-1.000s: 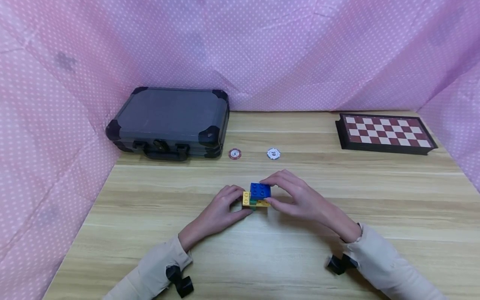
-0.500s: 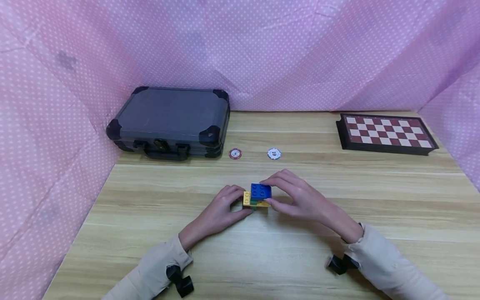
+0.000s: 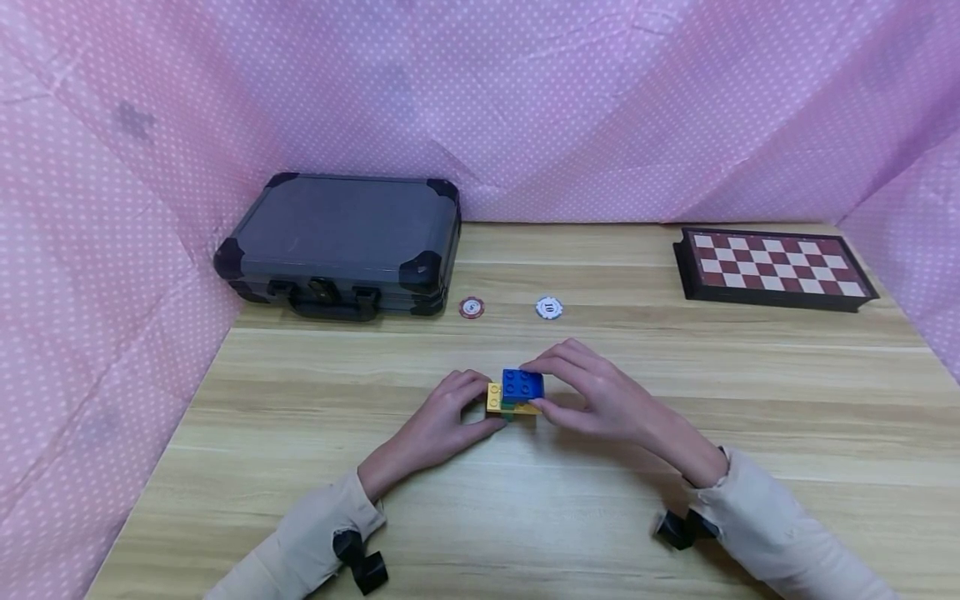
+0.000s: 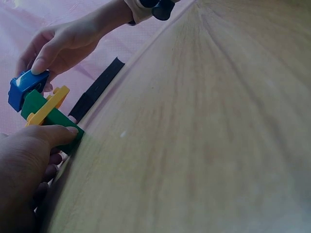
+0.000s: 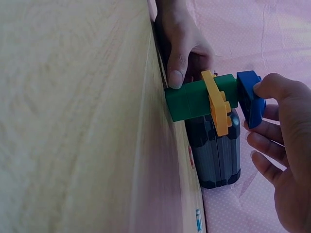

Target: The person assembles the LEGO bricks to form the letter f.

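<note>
A small brick stack stands on the wooden table (image 3: 675, 500): a blue brick (image 3: 522, 383) on top, a yellow plate (image 3: 493, 397) under it and a green brick (image 5: 194, 99) at the bottom. My left hand (image 3: 483, 406) grips the green base from the left, its thumb (image 4: 51, 135) against the near side. My right hand (image 3: 534, 385) pinches the blue brick (image 5: 250, 99) between thumb and forefinger. In the left wrist view the blue brick (image 4: 26, 87) sits slightly tilted above the yellow plate (image 4: 46, 106).
A closed grey case (image 3: 341, 237) lies at the back left and a folded chessboard (image 3: 772, 265) at the back right. A red chip (image 3: 471, 307) and a white chip (image 3: 549, 307) lie behind the hands. Pink dotted cloth (image 3: 112, 208) walls the table.
</note>
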### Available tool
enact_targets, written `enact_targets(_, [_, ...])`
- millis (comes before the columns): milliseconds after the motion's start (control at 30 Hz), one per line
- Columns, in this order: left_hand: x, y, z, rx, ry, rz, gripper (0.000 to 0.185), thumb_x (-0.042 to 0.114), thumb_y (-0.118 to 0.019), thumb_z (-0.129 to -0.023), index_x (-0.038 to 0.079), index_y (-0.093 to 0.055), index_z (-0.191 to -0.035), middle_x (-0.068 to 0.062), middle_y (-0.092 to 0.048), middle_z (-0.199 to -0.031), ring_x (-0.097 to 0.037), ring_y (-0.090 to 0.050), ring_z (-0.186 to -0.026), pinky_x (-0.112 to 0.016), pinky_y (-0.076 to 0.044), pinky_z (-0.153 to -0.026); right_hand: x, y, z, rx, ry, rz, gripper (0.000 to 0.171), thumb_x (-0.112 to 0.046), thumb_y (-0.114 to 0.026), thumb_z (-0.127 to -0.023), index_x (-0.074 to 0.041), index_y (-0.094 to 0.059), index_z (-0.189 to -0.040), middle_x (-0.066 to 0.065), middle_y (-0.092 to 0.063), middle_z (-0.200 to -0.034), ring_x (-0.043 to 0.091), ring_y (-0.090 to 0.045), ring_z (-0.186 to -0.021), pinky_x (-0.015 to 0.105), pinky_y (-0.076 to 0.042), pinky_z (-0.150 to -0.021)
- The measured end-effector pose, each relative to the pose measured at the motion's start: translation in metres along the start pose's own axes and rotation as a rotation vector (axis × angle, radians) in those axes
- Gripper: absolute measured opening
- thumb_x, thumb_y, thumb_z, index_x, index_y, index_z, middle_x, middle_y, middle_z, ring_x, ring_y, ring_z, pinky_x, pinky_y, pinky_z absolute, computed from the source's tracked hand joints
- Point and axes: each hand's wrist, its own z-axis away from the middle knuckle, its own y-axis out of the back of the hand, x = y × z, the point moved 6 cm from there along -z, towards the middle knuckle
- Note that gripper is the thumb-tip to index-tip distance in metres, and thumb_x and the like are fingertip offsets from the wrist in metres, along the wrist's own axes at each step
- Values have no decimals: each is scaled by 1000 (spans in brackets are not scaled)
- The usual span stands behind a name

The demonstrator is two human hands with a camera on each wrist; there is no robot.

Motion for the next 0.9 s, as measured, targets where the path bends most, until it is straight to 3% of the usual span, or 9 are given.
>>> enact_targets(900, [-1,-1,0,1,-3,-8,37,23,-83,-91,12,-71,-124,3,-64,-122,-13,-53,-111,-38,-51,-93,-2,0,1,-46,-75,9,40,-16,-75,-94,-3,-65,-131,4,-67,-122,18,-59,-109,36,-56,-86])
